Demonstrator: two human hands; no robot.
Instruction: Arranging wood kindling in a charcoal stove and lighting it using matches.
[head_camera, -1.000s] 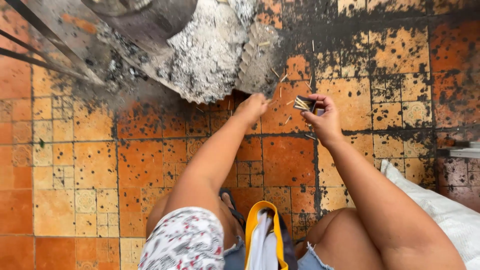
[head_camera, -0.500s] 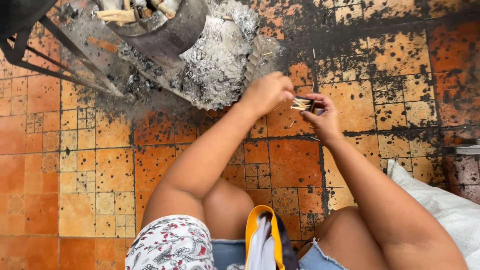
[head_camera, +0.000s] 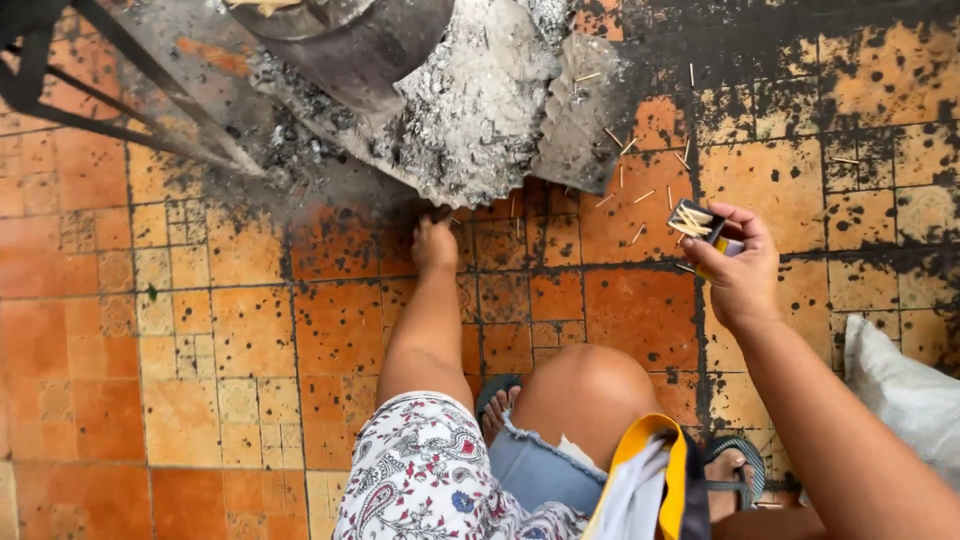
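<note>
Matchbox (head_camera: 700, 222) sits open in the right hand (head_camera: 738, 268), well to the right of the ash heap (head_camera: 480, 110), its drawer slid out toward the upper left so the long axis runs from the palm up toward the ash. Pale matchsticks lie in the drawer, roughly along that same axis. The right hand's fingers curl around the far end of the box, gripping it from the right and below, so the box pokes out past the fingertips on the ash side.

Nearer the ash, the left hand (head_camera: 434, 243) reaches forward with its fingers pinched together at the heap's lower edge; what they pinch, if anything, is too small to tell. Spent matches (head_camera: 640, 195) lie scattered on the sooty orange floor tiles (head_camera: 200, 340) between the heap and the box. Beyond the ash stands a dark metal pot (head_camera: 350, 45) on a black stand (head_camera: 60, 90), left of the heap.
</note>
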